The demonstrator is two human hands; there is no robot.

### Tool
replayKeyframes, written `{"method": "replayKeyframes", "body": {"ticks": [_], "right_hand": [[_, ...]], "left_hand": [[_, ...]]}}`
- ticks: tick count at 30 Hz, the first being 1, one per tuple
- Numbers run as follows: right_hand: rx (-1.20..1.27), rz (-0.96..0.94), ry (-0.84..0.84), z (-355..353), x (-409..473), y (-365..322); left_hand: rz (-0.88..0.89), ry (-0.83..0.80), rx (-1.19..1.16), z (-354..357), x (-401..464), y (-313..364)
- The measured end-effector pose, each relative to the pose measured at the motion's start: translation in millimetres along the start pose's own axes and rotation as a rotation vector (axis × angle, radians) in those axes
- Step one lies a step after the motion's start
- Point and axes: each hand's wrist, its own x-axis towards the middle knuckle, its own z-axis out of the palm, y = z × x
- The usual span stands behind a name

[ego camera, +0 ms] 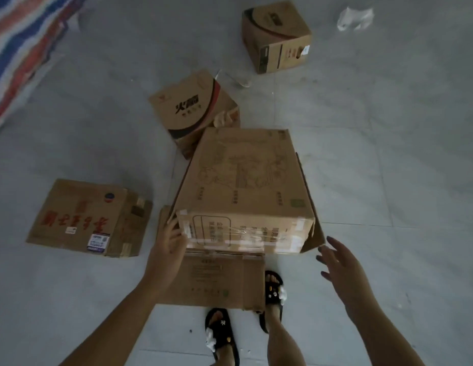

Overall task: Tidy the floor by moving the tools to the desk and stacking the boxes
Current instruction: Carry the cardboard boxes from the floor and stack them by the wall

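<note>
A: Centre of the floor [388, 154], a big box [243, 186] sits on top of a flatter box [219, 281], and the left hand [168, 247] is right on its near left corner.

B: What are the fingers doing?

A: The left fingers [174, 228] are curled against that taped corner, thumb on the near face. It looks like a grip on the edge. The right hand [341, 262] is off at four o'clock from the big box, fingers spread and straight, holding nothing and touching nothing, just beside a loose flap.

B: And the other boxes?

A: Three more, all on the floor. At nine o'clock from the stack lies a red-lettered box [82, 217], low and flat, stickers on it, apart from the stack. At eleven o'clock, just behind the big box, a logo box [193, 107] is tilted, one side torn open. Farther out, at one o'clock, a far box [277, 35] stands alone, well clear of the rest.

B: Anything besides cardboard?

A: A striped tarp [24, 43] in red, white and blue at ten o'clock along the edge. A crumpled white wrapper [355, 18] at the top, near one o'clock. Something small and pale [240, 80] lies between the logo box and the far box; I can't tell what it is.

B: Where's the person standing?

A: At six o'clock, feet in black sandals [221, 331], the right foot tucked against the flatter box's near corner.
</note>
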Motion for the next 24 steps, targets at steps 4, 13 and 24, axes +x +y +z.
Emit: {"method": "replayKeyframes", "body": {"ticks": [4, 13, 24], "right_hand": [[-0.09, -0.094, 0.07, 32, 104, 9], [0.254, 0.148, 0.035, 74, 229, 84], [0.403, 0.219, 0.122, 55, 218, 49]], "left_hand": [[-0.092, 0.199, 0.056, 49, 95, -38], [-0.414, 0.314, -0.471, 91, 185, -114], [-0.534, 0.41, -0.769, 95, 161, -65]]}}
